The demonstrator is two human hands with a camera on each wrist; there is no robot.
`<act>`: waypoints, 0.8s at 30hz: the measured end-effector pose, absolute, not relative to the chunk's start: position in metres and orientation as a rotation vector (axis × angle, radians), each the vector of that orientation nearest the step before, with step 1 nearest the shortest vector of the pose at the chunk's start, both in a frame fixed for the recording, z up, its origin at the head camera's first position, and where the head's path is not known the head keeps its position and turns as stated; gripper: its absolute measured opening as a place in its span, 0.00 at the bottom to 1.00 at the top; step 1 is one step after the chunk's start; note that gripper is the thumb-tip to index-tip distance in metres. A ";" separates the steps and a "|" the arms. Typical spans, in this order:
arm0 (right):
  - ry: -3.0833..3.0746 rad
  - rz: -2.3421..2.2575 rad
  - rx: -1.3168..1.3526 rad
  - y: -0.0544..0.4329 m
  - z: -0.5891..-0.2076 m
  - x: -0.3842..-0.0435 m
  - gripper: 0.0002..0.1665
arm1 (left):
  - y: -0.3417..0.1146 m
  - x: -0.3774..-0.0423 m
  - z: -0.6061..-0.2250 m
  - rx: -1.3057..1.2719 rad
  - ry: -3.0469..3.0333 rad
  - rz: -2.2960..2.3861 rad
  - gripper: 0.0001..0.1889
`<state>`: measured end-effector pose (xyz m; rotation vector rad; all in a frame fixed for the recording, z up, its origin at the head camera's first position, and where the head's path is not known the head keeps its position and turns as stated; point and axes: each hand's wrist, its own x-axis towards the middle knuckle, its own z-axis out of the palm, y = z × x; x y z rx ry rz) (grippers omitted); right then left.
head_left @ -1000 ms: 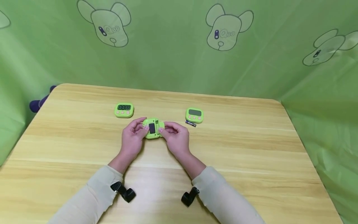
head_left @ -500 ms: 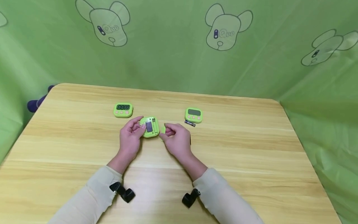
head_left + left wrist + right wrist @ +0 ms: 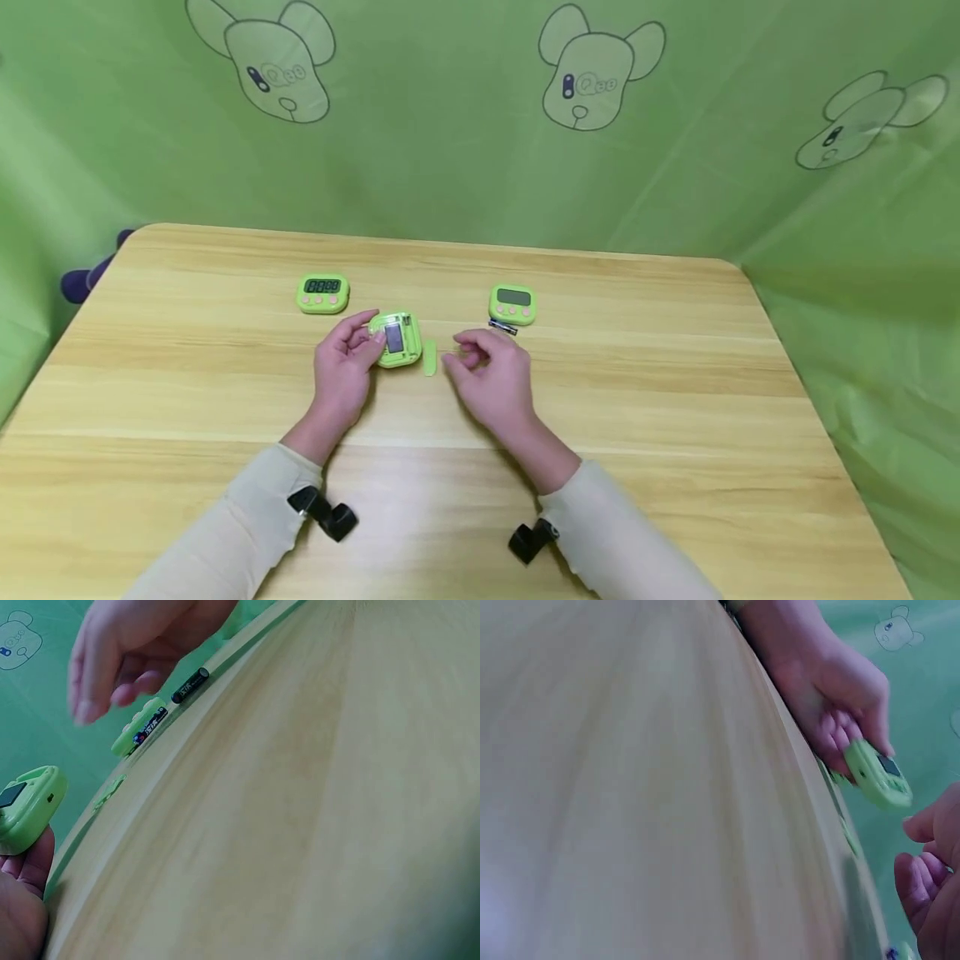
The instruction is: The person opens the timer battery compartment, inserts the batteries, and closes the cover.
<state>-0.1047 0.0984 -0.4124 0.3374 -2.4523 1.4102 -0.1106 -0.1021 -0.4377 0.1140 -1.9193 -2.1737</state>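
My left hand (image 3: 343, 362) grips a green digital timer (image 3: 408, 343) by its left side, back facing up, thumb on top. A dark rectangular patch marks its back, and its battery slot lies uncovered along the right side. Just right of the timer, a narrow green battery cover (image 3: 430, 358) lies on the table. My right hand (image 3: 497, 375) hovers right of that cover, fingers loosely bent and nothing between them. Beyond it, an AAA battery (image 3: 503, 327) lies against another green timer (image 3: 513, 305) with a blank screen. The left wrist view shows a second battery (image 3: 190, 685) near it.
At the back left of the wooden table (image 3: 660, 375) stands a third green timer (image 3: 323, 294), its display showing digits. A green curtain (image 3: 450, 167) with printed bear heads hangs behind the table and along its sides. Something purple (image 3: 78, 283) shows past the left edge.
My right hand has pulled the battery cover off the held timer, set it down on the table and let go, then drawn back to the right. My left hand keeps its grip.
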 end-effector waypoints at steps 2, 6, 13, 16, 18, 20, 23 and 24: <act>-2.475 1.376 0.312 0.110 -0.411 -0.104 0.15 | -0.103 -0.110 -0.437 0.119 -1.929 -2.163 0.17; -2.574 1.273 0.201 0.132 -0.411 -0.103 0.17 | -0.105 -0.110 -0.437 0.122 -1.940 -2.151 0.17; -2.738 1.129 0.083 0.156 -0.413 -0.101 0.20 | -0.105 -0.109 -0.437 0.108 -1.935 -2.162 0.18; -2.776 1.155 0.026 0.162 -0.410 -0.100 0.19 | -0.104 -0.109 -0.437 0.105 -1.928 -2.179 0.19; -2.795 1.185 -0.005 0.165 -0.408 -0.100 0.19 | -0.103 -0.110 -0.438 0.104 -1.926 -2.186 0.19; -2.816 1.202 -0.015 0.168 -0.407 -0.100 0.17 | -0.103 -0.110 -0.438 0.099 -1.924 -2.191 0.19; -2.837 1.205 0.002 0.170 -0.407 -0.100 0.14 | -0.103 -0.110 -0.439 0.096 -1.927 -2.190 0.19; -2.839 1.200 0.014 0.170 -0.407 -0.100 0.12 | -0.102 -0.110 -0.438 0.094 -1.931 -2.189 0.19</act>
